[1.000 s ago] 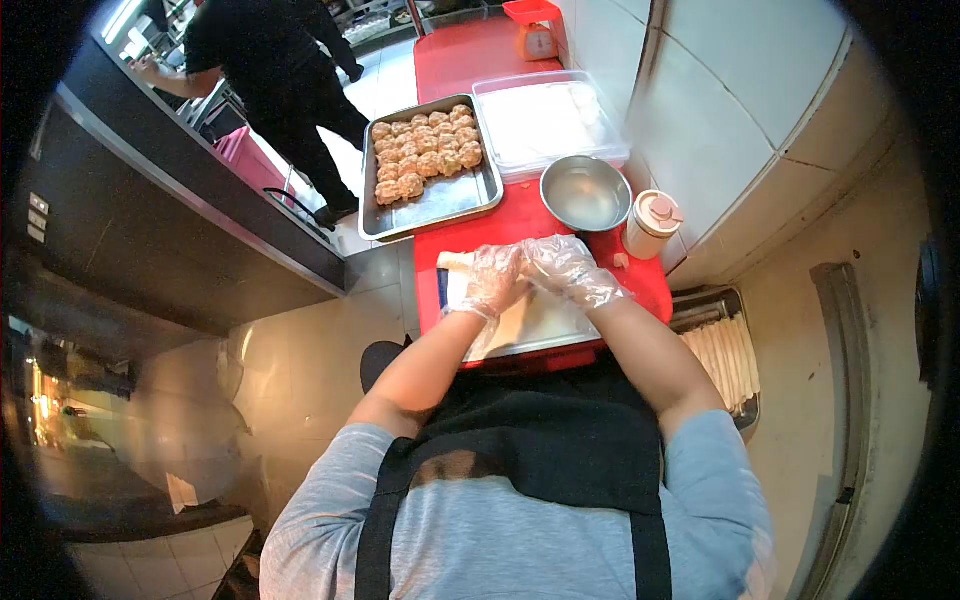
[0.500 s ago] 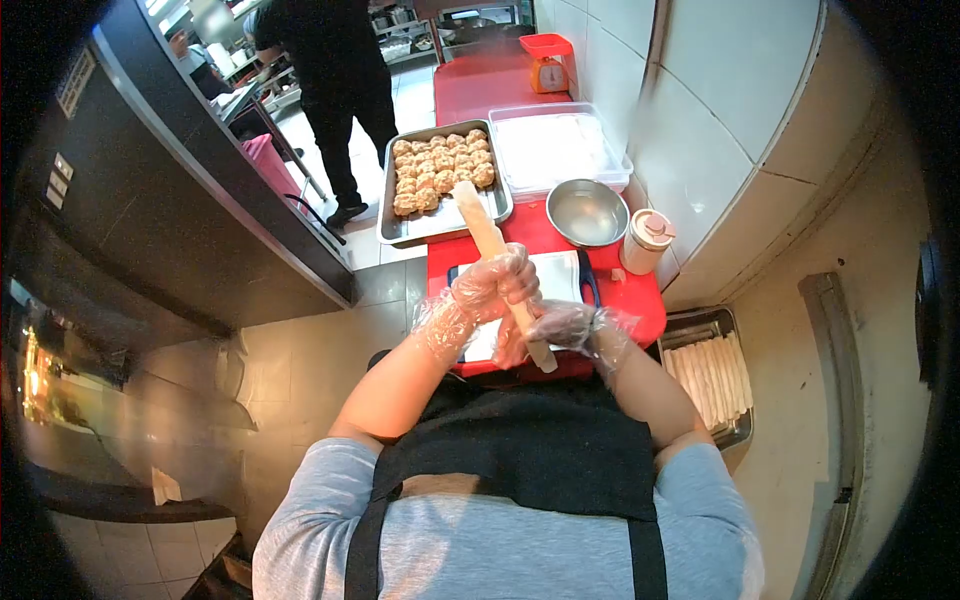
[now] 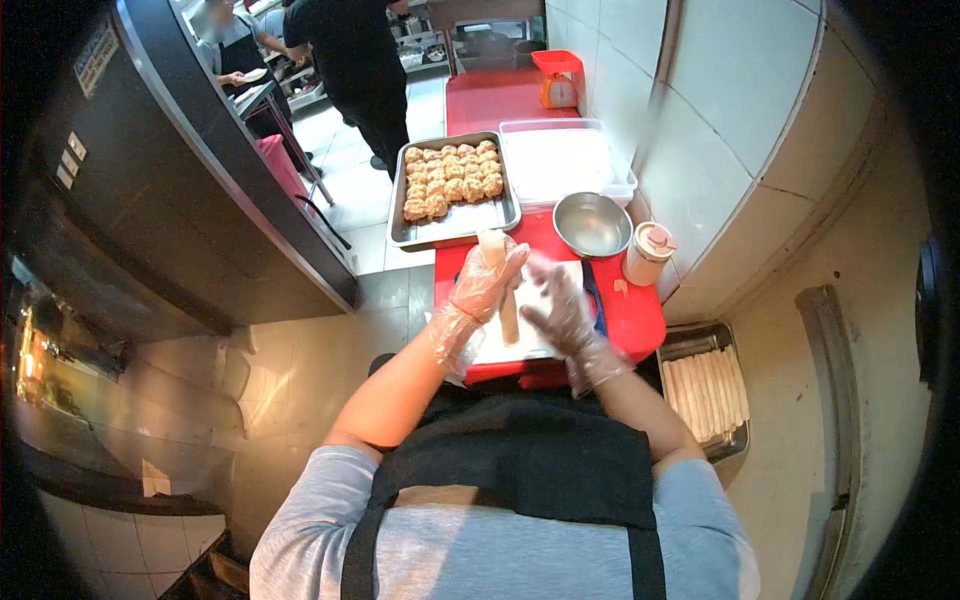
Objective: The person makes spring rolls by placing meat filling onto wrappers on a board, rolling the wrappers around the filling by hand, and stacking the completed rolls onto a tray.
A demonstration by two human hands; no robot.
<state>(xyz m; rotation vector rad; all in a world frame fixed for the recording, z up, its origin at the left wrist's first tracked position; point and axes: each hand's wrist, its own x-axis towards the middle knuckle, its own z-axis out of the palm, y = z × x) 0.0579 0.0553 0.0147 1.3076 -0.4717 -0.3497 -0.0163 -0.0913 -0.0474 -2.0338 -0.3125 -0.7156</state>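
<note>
Nearest to us is the black apron [image 3: 530,455], and just past it we see both hands in clear plastic gloves. The left hand [image 3: 487,282] is closed around a long pale roll [image 3: 510,322], which slants over the white board [image 3: 530,345]; one end pokes out above the fist and the other points back towards us. We judge that this grip near the middle keeps so long a piece balanced. The right hand [image 3: 568,315] is just beside it, blurred, fingers spread and apart; whether its thumb brushes the roll, we cannot tell.

Low on the right, beside the red table [image 3: 640,318], a metal tray [image 3: 690,345] holds similar rolls, laid side by side, probably so that they stay straight. Past the board stand a metal bowl [image 3: 600,250] of cloudy liquid and a lidded cup [image 3: 648,262], likely set by the wall to leave us working room. Beyond, a second tray [image 3: 482,214] carries lumpy balls in close rows next to a clear plastic box [image 3: 622,190]. Farther off, we see an orange scale [image 3: 558,92] and a co-worker in black [image 3: 350,75].
</note>
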